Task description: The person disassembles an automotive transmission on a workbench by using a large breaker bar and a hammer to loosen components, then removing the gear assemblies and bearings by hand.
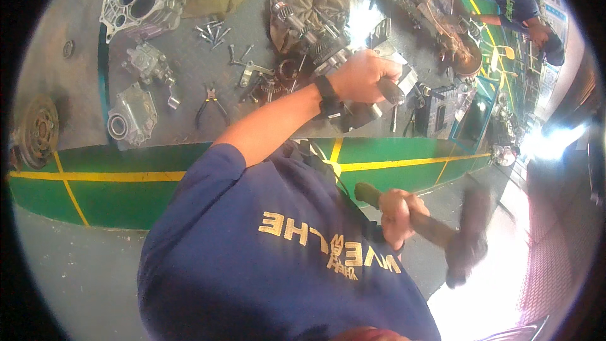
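Observation:
My left hand (367,77), with a dark band on its wrist, is closed in a fist above a gear assembly (331,53). A grey rounded metal end (392,91) sticks out of the fist; the rest of that piece is hidden. Just beneath the fist are blocky metal parts (409,77). In front of my body, my right hand (401,216) is wrapped round the handle of a hammer (435,230). The hammer's dark head (467,243) is raised to the right and smeared by motion.
A large aluminium housing (140,0) stands far left, with smaller castings (132,117) nearer. Bolts (213,33) and pliers (213,106) lie on the bench. A round disc (36,129) sits at the left edge. Another person (505,0) is at the upper right.

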Demonstrator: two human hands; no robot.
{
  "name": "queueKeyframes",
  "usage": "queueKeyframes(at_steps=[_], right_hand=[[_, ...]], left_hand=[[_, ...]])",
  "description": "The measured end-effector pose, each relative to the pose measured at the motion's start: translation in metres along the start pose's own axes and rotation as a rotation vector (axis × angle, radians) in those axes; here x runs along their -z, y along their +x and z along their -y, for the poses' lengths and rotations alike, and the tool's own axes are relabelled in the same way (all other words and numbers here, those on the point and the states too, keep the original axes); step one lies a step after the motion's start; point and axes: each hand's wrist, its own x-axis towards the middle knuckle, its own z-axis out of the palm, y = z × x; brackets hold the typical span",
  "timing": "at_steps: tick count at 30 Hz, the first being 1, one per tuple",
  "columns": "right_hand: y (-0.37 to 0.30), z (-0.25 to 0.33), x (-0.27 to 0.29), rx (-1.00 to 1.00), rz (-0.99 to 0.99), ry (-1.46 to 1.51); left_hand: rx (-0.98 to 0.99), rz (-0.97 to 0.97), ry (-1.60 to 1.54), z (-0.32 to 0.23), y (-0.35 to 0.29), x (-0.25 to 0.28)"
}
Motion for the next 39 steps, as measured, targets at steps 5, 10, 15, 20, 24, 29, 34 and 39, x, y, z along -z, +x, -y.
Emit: queueKeyframes(at_steps=[5,10,15,20,24,29,34,39], right_hand=[[-0.006,-0.023,-0.001,-0.698,-0.117,-0.483],[-0.013,-0.008,0.006,0.034,0.011,-0.039],[-0.004,-0.031,-0.005,-0.854,-0.161,-0.717],[-0.023,-0.013,0.016,-0.081,-0.11,-0.13],[-0.007,-0.043,0.002,-0.787,-0.221,-0.403],[-0.063,-0.03,0.038,-0.312,-0.224,-0.418],[-0.063,-0.072,0.039,-0.581,-0.224,-0.585],[-0.047,-0.035,0.005,-0.381,-0.175,-0.608]], left_hand=[[-0.002,0.047,-0.02,0.014,-0.018,-0.006],[-0.007,0.014,0.014,0.008,-0.012,-0.015],[-0.001,0.024,0.055,0.018,-0.013,-0.007],[0.014,0.045,0.049,0.012,-0.013,-0.011],[0.027,0.041,0.064,0.018,-0.019,0.001],[0.004,0.079,0.074,0.015,-0.019,-0.01],[-0.023,0.077,0.065,0.011,-0.018,-0.014],[-0.013,0.097,0.11,0.025,-0.029,-0.017]])
